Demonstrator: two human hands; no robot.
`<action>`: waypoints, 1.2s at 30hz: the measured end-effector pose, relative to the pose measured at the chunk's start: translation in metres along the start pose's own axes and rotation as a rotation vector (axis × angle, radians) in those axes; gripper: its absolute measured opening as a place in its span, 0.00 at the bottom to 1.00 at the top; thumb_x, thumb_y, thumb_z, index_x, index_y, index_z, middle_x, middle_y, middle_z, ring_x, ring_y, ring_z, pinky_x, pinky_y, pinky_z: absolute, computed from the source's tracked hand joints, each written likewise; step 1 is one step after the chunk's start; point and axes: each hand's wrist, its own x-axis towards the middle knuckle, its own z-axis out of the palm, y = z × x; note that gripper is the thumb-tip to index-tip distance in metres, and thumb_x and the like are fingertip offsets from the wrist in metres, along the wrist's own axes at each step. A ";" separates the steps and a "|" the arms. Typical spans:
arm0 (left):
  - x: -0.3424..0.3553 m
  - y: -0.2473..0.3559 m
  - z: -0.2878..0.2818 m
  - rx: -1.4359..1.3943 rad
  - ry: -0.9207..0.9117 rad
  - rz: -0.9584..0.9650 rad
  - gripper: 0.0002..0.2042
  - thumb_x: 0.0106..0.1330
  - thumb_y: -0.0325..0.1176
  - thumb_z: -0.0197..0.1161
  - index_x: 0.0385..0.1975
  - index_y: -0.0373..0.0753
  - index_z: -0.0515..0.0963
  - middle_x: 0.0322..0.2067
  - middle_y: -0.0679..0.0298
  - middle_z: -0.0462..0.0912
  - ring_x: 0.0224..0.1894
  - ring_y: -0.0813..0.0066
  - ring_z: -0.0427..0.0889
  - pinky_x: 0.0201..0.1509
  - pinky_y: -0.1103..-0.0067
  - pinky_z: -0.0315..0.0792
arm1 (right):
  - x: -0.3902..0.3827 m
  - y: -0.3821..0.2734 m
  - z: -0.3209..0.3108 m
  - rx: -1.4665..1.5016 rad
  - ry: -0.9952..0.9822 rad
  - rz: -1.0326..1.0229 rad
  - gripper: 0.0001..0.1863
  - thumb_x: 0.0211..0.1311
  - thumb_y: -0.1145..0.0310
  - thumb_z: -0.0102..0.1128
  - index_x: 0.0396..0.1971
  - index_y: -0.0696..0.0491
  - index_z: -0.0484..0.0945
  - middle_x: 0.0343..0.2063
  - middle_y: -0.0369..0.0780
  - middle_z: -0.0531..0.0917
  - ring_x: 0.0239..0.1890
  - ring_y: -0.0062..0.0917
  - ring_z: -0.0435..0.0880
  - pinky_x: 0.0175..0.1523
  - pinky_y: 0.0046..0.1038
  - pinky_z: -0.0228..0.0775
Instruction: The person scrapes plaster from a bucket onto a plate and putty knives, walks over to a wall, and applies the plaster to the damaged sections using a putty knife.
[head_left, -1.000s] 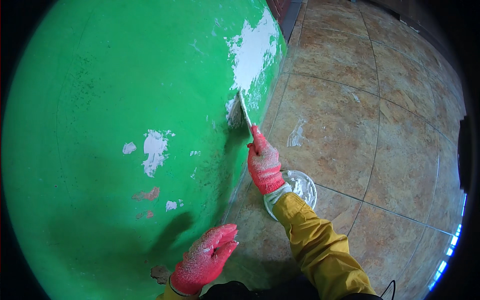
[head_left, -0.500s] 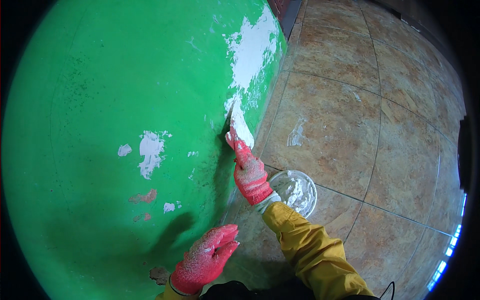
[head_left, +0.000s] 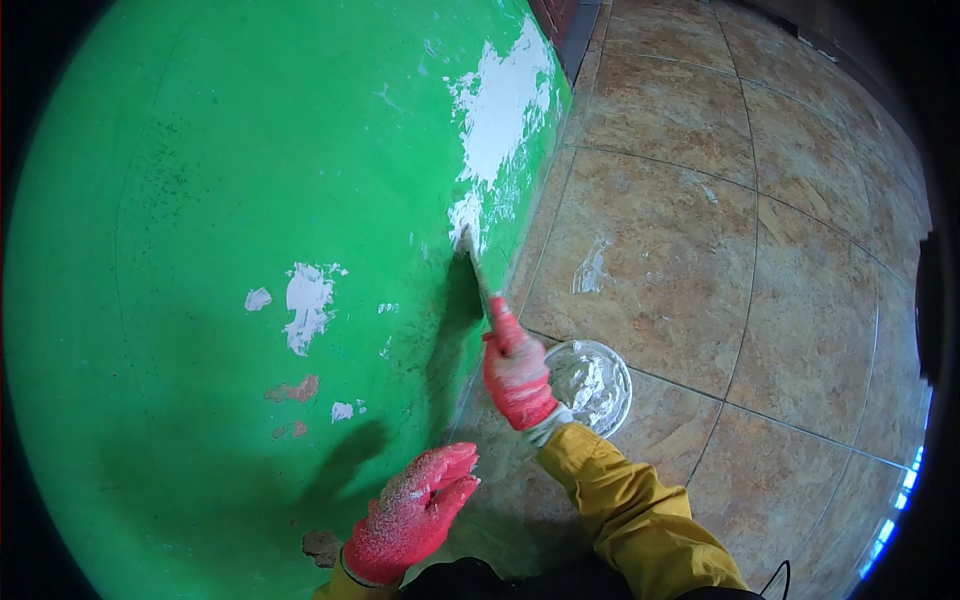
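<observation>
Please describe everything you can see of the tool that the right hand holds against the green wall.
The narrow metal-bladed putty knife has a thin, greyish blade seen almost edge-on, smeared with white filler. Its handle is hidden inside the grip of the right hand in a red knitted glove. The tool is tilted up and to the left, and its tip meets the bright green painted wall just below a large white filler patch, low down near the floor. Only the glove and the wall touch it.
</observation>
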 end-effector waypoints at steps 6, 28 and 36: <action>-0.006 -0.003 -0.001 0.010 0.000 0.009 0.16 0.63 0.21 0.54 0.50 0.31 0.69 0.43 0.58 0.78 0.47 0.75 0.77 0.50 0.80 0.71 | 0.023 0.007 -0.006 0.122 0.317 -0.153 0.29 0.54 0.80 0.50 0.59 0.49 0.66 0.22 0.45 0.76 0.20 0.23 0.72 0.31 0.22 0.67; -0.006 -0.008 -0.002 0.058 -0.033 0.050 0.16 0.61 0.20 0.56 0.51 0.32 0.69 0.42 0.57 0.78 0.46 0.74 0.78 0.49 0.80 0.71 | 0.042 -0.005 0.050 -0.174 0.053 -0.253 0.40 0.51 0.80 0.49 0.66 0.39 0.50 0.46 0.54 0.74 0.44 0.51 0.75 0.47 0.40 0.68; 0.000 -0.008 -0.001 0.047 -0.035 0.047 0.16 0.61 0.21 0.56 0.50 0.32 0.69 0.42 0.58 0.78 0.46 0.74 0.78 0.49 0.80 0.72 | 0.036 -0.001 0.045 -0.272 -0.014 -0.296 0.35 0.52 0.73 0.52 0.63 0.44 0.55 0.43 0.54 0.75 0.42 0.51 0.76 0.44 0.42 0.69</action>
